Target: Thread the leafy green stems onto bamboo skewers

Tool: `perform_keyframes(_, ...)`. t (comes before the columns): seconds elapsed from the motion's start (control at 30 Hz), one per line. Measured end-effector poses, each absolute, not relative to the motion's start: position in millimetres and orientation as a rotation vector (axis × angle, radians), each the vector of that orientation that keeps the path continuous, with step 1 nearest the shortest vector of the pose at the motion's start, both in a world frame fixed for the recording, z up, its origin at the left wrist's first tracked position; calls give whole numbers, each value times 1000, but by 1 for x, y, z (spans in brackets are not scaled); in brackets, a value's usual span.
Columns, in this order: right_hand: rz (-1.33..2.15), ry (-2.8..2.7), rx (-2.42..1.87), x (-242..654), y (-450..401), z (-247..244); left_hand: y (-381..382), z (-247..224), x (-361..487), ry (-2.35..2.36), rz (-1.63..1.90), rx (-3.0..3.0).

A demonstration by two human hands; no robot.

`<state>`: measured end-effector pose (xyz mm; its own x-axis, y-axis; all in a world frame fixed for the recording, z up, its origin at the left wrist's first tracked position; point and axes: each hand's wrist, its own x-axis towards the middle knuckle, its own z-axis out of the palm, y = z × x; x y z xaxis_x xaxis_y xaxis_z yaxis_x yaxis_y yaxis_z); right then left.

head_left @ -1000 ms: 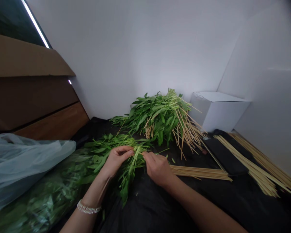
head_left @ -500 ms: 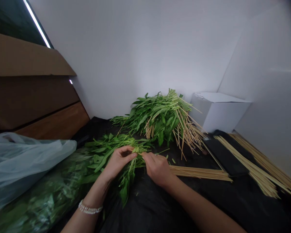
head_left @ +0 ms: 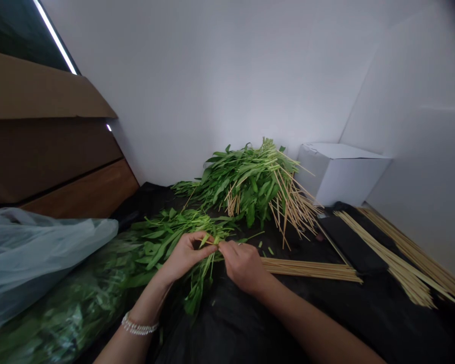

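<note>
My left hand [head_left: 184, 258], with a beaded bracelet at its wrist, pinches a green leafy stem between thumb and fingers. A thin, stick-like tan piece shows at its fingertips. Close against it, my right hand [head_left: 244, 267] is closed, its thumb and forefinger pinching the other end of the same stem. Leaves [head_left: 197, 293] from the held greens hang down below the hands. Just behind lies a loose heap of leafy greens [head_left: 163, 235], long-leaved like water spinach. What lies under my right fingers is hidden.
A larger pile of greens [head_left: 246, 172] with thin wooden sticks [head_left: 293, 212] stands at the wall. Loose sticks [head_left: 314, 269] lie right, beside a black flat object [head_left: 358, 247], more sticks [head_left: 390, 263] and a white box [head_left: 349, 174]. Plastic bags [head_left: 34, 263] and cardboard [head_left: 41, 91] are left.
My fingertips have shifted slightly on the stem, and the tan piece shows more plainly at my left fingers. The right hand has moved slightly left. The piles stay put.
</note>
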<state>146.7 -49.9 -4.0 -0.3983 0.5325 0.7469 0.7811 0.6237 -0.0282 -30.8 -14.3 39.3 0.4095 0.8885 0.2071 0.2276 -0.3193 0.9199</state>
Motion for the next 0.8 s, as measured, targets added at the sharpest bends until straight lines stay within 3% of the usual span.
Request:
perform_keyframes(0.37,-464,-1928,-958,163,-50,16,-1,46,-53,1360,1372,1672)
perform_keyframes(0.7,-503,-2001,-932,157,-55,15,6,37,-63,1336,950,2258)
perform_keyframes(0.8,-484,-2023,-978,155,-54,13,6,38,-62,1324,1030,2198)
